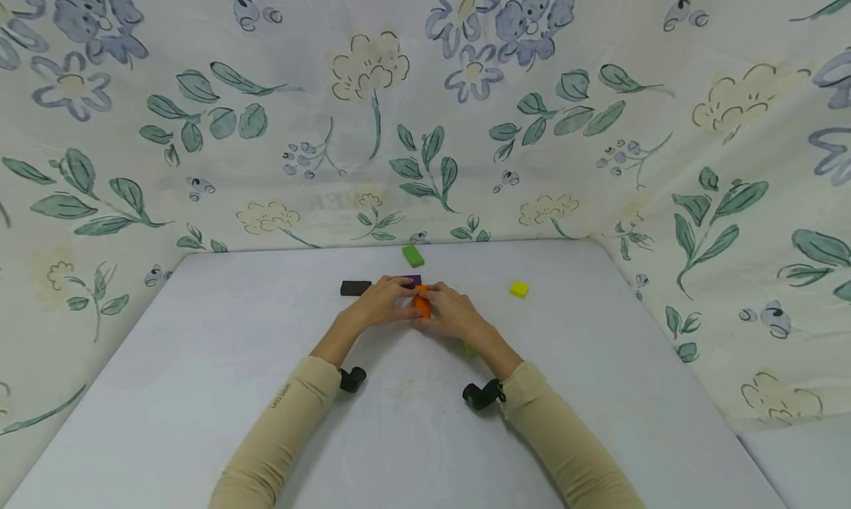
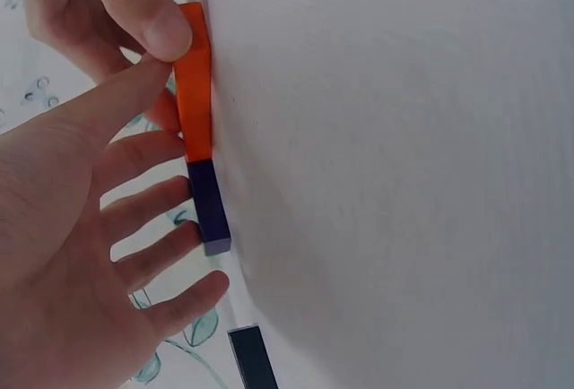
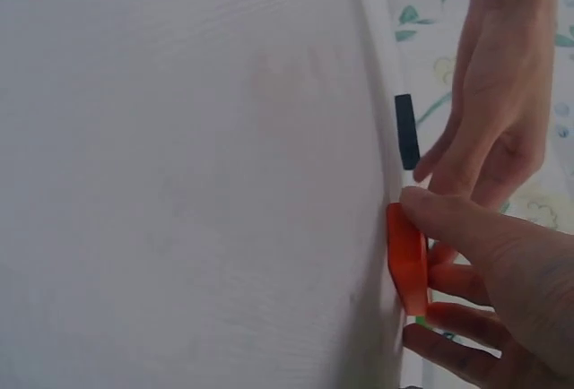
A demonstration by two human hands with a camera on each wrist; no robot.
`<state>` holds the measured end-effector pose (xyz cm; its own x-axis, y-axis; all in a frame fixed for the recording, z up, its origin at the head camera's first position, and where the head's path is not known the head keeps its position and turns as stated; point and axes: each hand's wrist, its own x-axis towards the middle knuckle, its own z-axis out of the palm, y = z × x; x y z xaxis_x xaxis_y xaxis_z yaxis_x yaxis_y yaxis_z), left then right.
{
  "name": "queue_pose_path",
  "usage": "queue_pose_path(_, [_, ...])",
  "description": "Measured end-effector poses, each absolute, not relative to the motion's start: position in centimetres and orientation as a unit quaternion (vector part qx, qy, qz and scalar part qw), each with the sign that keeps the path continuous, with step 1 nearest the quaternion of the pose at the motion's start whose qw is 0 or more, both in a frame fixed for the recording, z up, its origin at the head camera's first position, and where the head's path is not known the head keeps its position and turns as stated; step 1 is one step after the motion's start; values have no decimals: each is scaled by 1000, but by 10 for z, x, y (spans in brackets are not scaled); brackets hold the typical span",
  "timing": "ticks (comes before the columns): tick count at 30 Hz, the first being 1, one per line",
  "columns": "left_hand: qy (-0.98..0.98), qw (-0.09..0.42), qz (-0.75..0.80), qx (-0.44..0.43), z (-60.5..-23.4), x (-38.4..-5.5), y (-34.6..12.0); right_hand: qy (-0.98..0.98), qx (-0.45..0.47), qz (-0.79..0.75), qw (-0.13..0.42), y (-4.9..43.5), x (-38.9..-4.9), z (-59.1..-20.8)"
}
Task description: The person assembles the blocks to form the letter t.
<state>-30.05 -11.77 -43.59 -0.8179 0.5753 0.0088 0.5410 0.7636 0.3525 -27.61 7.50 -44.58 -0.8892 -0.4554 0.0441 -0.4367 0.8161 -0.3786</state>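
Flower-printed cloth (image 1: 299, 43) is hanging behind a smooth white tabletop (image 1: 405, 442). Toward its far side, the right hand (image 1: 454, 311) is pinching an angular orange block (image 1: 423, 304) between thumb and fingers, while the left hand (image 1: 384, 303) is touching it, fingers extending loosely. Fingers are partly hiding a straight-edged purple block (image 2: 208, 205); whether it is touching the orange one, I cannot tell. Black (image 1: 355, 288), green (image 1: 413, 255) and yellow blocks (image 1: 519, 289) are lying around. Under the right forearm (image 1: 497, 350), a light green piece (image 1: 470, 351) is mostly hiding, its shape unclear.
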Motion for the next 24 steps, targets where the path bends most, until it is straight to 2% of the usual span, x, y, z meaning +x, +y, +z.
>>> queue_pose_path(6, [938,55,185,289,-438,-301,-117,947,-248,-197,53,79,-280,-442])
queue_pose_path(14, [937,61,194,285,-440,-302,-115,941,-244,-204,116,86,-285,-433])
queue_pose_path(24, [941,72,191,270,-434,-297,-113,932,-248,-223,141,91,-287,-430])
